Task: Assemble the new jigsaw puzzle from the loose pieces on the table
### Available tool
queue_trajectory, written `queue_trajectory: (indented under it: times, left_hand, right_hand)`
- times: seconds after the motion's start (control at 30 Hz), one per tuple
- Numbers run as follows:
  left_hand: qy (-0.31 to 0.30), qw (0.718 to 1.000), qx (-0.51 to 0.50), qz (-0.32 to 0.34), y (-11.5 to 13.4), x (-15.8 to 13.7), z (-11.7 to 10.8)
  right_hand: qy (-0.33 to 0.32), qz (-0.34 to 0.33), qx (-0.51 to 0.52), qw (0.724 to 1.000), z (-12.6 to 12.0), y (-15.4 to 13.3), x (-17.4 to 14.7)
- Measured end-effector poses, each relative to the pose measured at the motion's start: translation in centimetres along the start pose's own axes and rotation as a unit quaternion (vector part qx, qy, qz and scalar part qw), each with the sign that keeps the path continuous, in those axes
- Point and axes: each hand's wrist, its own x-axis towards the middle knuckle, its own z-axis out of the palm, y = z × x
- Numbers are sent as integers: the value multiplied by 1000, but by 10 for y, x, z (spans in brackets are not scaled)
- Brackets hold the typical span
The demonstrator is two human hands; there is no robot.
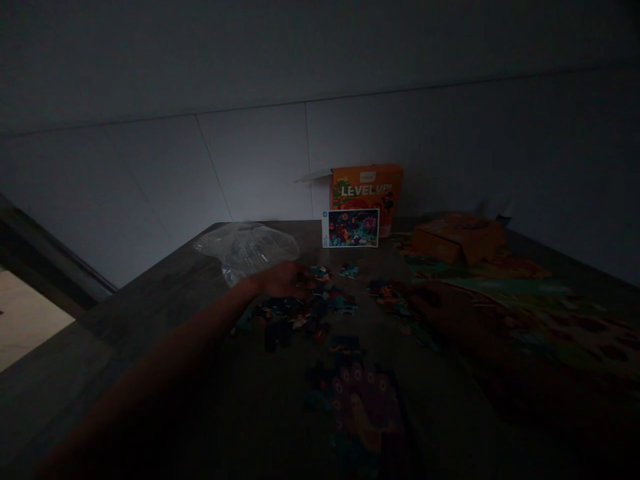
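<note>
A peacock section point(367, 407) lies joined; many puzzle pieces point(300, 312) lie loose; the left hand point(284, 279) and right hand point(434, 300) are beside them, opening and grip too dim to tell.

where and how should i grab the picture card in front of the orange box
Probably pinch its white left edge, coming from the left: the picture card stands upright, thin and flat, with the orange box behind it, and that edge sticks out slightly past the box.
</note>
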Motion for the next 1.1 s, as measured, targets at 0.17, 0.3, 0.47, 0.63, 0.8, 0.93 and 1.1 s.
queue_trajectory:
  times: [0.17,0.3,0.47,0.63,0.8,0.93,1.1]
  left_hand:
    - [5,999,5,-47,-10,-6,-11]
    - [-9,997,11,-79,-20,-20,-27]
    - [-32,997,-6,-73,-24,-29,-35]
    - [-44,999,-16,14,-6,-16,-18]
    - [-62,998,-4,27,0,-8,-8]
    - [-65,998,17,7,-9,-17,-17]
    - [-49,999,16,-9,-16,-27,-34]
  right_hand:
    - [11,-14,-13,1000,1,3,2]
    - [4,-11,-21,1000,-1,1,3]
    - [-1,-22,-14,1000,-1,2,2]
    - [14,-14,-5,1000,4,9,3]
    - [8,-16,-3,1000,3,7,2]
    - [14,-17,-10,1000,1,4,1]
    - [5,-26,-18,999,-2,1,1]
